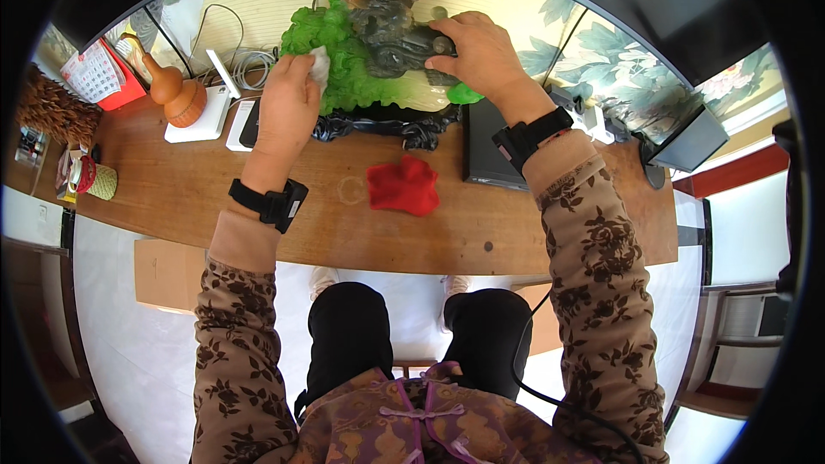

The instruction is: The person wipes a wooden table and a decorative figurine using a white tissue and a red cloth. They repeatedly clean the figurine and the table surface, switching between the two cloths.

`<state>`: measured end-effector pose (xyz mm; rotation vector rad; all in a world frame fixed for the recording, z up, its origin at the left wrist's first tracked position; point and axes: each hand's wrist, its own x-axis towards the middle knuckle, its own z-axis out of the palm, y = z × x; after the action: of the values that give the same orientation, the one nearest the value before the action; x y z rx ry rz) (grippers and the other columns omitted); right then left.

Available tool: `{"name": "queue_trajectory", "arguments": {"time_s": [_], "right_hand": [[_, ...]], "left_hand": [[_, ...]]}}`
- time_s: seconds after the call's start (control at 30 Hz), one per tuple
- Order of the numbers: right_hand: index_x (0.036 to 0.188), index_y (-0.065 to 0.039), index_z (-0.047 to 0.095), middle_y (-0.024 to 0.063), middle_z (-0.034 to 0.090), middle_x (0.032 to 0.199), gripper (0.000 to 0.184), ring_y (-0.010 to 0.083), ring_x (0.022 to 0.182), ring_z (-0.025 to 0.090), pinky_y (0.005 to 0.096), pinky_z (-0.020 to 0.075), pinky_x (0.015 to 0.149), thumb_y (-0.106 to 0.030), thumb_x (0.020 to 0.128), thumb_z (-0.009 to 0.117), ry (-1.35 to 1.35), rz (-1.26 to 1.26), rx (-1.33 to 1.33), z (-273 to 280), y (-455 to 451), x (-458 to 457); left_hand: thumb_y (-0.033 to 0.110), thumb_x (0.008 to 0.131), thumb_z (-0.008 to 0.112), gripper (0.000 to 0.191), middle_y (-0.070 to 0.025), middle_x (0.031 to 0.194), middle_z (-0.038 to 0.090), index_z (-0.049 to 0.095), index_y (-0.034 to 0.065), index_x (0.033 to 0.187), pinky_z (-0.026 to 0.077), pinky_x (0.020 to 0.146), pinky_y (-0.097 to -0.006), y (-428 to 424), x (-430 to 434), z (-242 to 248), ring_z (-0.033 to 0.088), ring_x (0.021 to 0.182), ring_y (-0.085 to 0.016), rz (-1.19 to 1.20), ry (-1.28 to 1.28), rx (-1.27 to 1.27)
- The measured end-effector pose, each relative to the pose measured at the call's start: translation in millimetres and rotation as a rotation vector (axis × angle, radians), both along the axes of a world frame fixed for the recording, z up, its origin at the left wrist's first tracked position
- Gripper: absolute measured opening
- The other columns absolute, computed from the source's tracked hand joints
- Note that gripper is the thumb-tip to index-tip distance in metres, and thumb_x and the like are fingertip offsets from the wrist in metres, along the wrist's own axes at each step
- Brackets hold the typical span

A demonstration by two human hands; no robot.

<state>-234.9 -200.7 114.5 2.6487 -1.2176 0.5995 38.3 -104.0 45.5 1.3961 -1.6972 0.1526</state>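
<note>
A carved ornament [387,45] in translucent green, dark grey and orange rests on a glossy black stand [387,127] at the back of the wooden desk. My left hand [288,100] pinches a crumpled whitish cloth or tissue [319,66] against the ornament's green left side. At its right side, my right hand [480,55] has thumb and fingers spread around a dark rounded part, touching it. A red cloth [403,186] lies on the desk in front of the stand.
A black box-shaped device [493,148] sits right of the stand. To the left are a gourd [180,100], a white router [203,119], coiled cables [251,69] and a calendar [97,74]. A small dark screen [689,138] stands far right. A cardboard box [167,274] is on the floor.
</note>
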Motion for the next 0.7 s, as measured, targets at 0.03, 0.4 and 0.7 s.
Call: {"name": "queue_trajectory", "arguments": {"time_s": [0.03,0.4,0.7], "right_hand": [[0.118,-0.015,0.066,0.0090,0.066,0.103,0.049,0.0286,0.112,0.057,0.0417,0.0457,0.093,-0.038,0.076,0.077,-0.003,-0.002,-0.005,-0.4,0.0,-0.3],[0.123,-0.009,0.063,0.0144,0.063,0.113,0.056,0.0356,0.109,0.057,0.0424,0.0466,0.095,-0.040,0.078,0.077,-0.046,0.093,-0.064,-5.6,-3.4,-4.6],[0.121,-0.002,0.062,0.0188,0.061,0.123,0.046,0.0376,0.114,0.057,0.0430,0.0455,0.097,-0.022,0.082,0.077,-0.349,0.176,-0.272,-6.5,57.7,-3.1]], "left_hand": [[-0.001,0.083,0.055,0.022,-0.0209,0.097,0.059,0.062,-0.0014,0.104,0.048,0.079,-0.0471,3.3,3.4,-7.1,0.057,0.090,-0.042,0.018,-0.024,0.057],[0.001,0.081,0.054,0.022,-0.0214,0.099,0.061,0.062,-0.0010,0.101,0.049,0.082,-0.0478,130.5,55.2,-123.2,0.058,0.091,-0.042,0.110,0.046,0.359],[0.021,0.088,0.063,0.049,-0.0142,0.142,0.049,0.053,0.0111,0.135,0.035,0.108,-0.0516,186.5,20.8,-173.5,0.044,0.133,-0.034,-0.148,-0.274,0.487]]}}
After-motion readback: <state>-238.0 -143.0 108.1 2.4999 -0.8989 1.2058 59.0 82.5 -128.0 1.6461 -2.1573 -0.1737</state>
